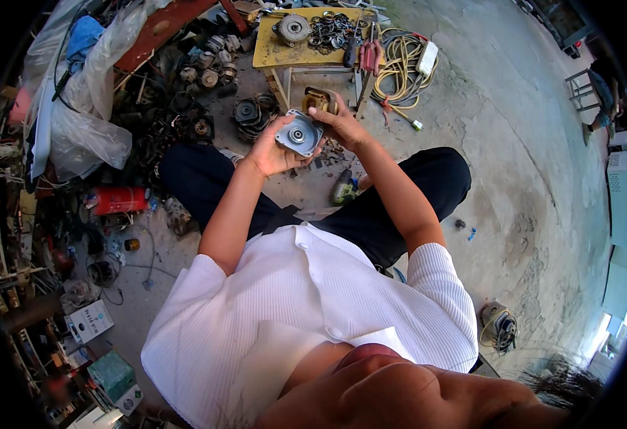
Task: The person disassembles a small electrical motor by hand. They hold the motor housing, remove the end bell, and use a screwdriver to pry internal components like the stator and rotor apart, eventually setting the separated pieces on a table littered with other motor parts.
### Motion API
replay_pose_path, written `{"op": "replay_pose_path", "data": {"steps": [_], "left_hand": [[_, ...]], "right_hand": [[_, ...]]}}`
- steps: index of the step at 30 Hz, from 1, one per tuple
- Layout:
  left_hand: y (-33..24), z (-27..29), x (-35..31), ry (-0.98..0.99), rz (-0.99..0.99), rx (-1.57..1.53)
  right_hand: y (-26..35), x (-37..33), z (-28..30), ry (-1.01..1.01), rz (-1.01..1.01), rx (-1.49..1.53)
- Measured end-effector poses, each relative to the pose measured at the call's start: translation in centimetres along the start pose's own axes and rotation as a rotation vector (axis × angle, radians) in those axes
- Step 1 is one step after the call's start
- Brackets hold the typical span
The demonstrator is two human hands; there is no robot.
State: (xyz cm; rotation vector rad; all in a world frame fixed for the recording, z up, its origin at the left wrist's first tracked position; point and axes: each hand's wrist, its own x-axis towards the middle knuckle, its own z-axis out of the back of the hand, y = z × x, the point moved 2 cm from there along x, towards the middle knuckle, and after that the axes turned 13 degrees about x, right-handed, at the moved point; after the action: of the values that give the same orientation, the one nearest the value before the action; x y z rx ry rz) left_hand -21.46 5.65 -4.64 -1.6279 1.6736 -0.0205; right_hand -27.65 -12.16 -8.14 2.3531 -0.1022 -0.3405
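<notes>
Person in a white shirt (pixel 313 286) sits low, knees apart in dark trousers (pixel 435 175), forearms reaching forward. Near left on the floor: a green box (pixel 112 375), then a white carton (pixel 90 322). Near right: a motor-like unit with loose wires (pixel 499 325). Bit farther left, a red cylinder (pixel 119 200) on its side amid clutter. Between the legs, a green and black power tool (pixel 343 189) on the concrete. Work is just past that, in midair between the knees and the table. Left hand (pixel 273 153) has a squarish grey metal cover (pixel 298 136), fingers under it, thumb on the edge, round bore with a ring at centre, face tilted up at me. Right hand (pixel 342 124) pinches a gold-coloured metal part (pixel 318 100) just beyond the cover; can't tell if the two parts touch. Far left of the hands, a heap of dirty motor parts (pixel 210 75) with clear plastic sheeting (pixel 88 139) beside it. Straight ahead, a yellow-topped table (pixel 272 54): round finned housing (pixel 293 28), pile of rings (pixel 330 31), red-handled pliers (pixel 371 56). Right of it, coiled yellow cable (pixel 393 70) and a white power strip (pixel 427 58). Far right, a stool (pixel 579 87) with another person (pixel 604 96) beside it, mostly in shadow.
</notes>
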Motion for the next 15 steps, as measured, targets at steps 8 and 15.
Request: {"op": "replay_pose_path", "data": {"steps": [8,15], "left_hand": [[0.4,-1.0,0.2,0.009,0.039,0.026],[0.6,-1.5,0.5,0.215,0.051,-0.120]], "right_hand": [[-1.4,0.4,0.4,-0.097,0.070,0.164],[-1.8,0.8,1.0,-0.085,0.038,0.270]]}}
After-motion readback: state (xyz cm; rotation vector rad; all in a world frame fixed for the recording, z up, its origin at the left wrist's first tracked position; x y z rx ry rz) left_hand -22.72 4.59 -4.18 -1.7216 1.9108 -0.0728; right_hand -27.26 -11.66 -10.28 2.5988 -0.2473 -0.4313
